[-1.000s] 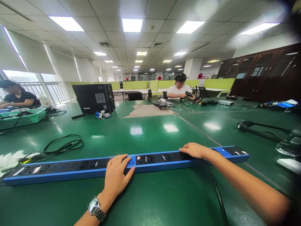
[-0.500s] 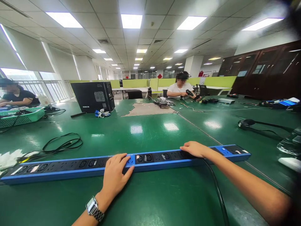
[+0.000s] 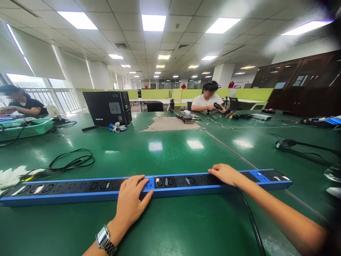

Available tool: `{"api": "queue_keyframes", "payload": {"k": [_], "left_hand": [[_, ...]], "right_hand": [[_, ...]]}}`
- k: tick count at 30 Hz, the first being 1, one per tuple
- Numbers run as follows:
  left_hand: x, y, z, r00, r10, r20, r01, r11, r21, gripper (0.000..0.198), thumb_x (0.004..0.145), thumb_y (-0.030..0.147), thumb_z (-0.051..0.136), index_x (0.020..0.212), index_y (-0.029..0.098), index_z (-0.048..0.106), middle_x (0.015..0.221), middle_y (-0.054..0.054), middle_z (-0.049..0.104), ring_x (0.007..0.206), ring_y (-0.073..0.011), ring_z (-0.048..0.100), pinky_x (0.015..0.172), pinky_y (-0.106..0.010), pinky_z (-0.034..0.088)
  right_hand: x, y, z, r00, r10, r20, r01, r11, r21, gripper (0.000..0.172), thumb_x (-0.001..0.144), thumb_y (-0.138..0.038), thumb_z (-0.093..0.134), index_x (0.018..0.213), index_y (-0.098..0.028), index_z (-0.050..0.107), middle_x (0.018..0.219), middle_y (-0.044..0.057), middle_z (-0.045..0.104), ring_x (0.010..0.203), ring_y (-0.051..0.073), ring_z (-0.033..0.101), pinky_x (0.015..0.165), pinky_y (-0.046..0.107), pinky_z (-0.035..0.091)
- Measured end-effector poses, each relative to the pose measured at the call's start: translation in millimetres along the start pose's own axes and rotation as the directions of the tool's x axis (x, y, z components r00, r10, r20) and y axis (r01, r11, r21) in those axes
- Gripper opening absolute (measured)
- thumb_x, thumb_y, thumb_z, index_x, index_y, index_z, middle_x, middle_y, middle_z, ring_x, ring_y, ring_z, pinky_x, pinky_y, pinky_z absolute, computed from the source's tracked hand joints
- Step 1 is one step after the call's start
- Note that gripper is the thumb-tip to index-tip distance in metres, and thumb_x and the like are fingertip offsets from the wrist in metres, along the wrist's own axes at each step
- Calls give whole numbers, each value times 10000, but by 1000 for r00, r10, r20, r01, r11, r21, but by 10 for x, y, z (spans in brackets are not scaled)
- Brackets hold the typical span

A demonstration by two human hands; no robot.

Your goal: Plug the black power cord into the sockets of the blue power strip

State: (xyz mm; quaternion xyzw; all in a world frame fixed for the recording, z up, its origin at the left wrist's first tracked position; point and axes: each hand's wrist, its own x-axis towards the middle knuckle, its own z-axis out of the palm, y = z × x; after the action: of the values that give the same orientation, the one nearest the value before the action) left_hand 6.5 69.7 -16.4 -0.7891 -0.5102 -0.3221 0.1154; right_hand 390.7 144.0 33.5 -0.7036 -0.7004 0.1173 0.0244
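A long blue and black power strip (image 3: 87, 198) lies across the green table in front of me, with rows of sockets facing up. My left hand (image 3: 132, 197) grips it near the middle, fingers over the top and thumb along the front side. Farther right, my right hand (image 3: 223, 174) is closed over the sockets. From under that hand a thick black power cable (image 3: 249, 213) runs down towards me; its end is hidden by my fingers. A watch (image 3: 103, 237) is on my left wrist.
A coiled black cord (image 3: 71, 161) and crumpled white material (image 3: 12, 176) lie at left. Behind them are a green basket (image 3: 29, 129), a black computer case (image 3: 105, 108) and gloves (image 3: 117, 127). A person (image 3: 207, 99) sits across the table; another person (image 3: 22, 103) sits far left.
The view has shifted slightly. The strip's right end now appears lower and farther right. Both hands keep nearly the same places on the strip.
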Motion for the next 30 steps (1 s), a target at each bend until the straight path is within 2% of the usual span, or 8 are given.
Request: {"api": "queue_keyframes", "payload": {"k": [11,16,21,30], "left_hand": [[-2,4,-8,1000,-12,13,12,1000,-8,294,887,384,572,1138,244,632,1193,-69,653,1109,-270,577,949,-462,427],[0,15,-11,1000,-14,8,14,1000,-13,295,888,386,569,1134,240,638,1190,-71,657,1105,-268,578,947,-462,427],[3,14,-22,1000,-13,4,13,1000,-25,294,878,385,577,1127,246,647,1183,-69,660,1102,-261,579,951,-449,431],[11,5,-32,1000,-4,19,5,1000,-22,301,878,375,575,1141,245,642,1193,-67,652,1109,-263,573,955,-455,426]], "right_hand": [[11,19,-5,1000,-3,29,2,999,39,368,871,-397,394,701,-183,640,778,70,685,754,211,616,632,275,381],[171,-45,-33,996,17,86,-17,1000,4,341,806,-360,465,562,-184,625,694,82,671,706,220,610,608,280,369],[145,-83,-27,999,16,34,-16,1000,10,420,841,-400,403,530,-196,598,629,72,624,669,212,576,601,283,341],[33,-63,33,994,52,-93,-48,998,51,373,811,-346,378,462,-218,406,514,21,457,536,159,378,524,292,232]]}}
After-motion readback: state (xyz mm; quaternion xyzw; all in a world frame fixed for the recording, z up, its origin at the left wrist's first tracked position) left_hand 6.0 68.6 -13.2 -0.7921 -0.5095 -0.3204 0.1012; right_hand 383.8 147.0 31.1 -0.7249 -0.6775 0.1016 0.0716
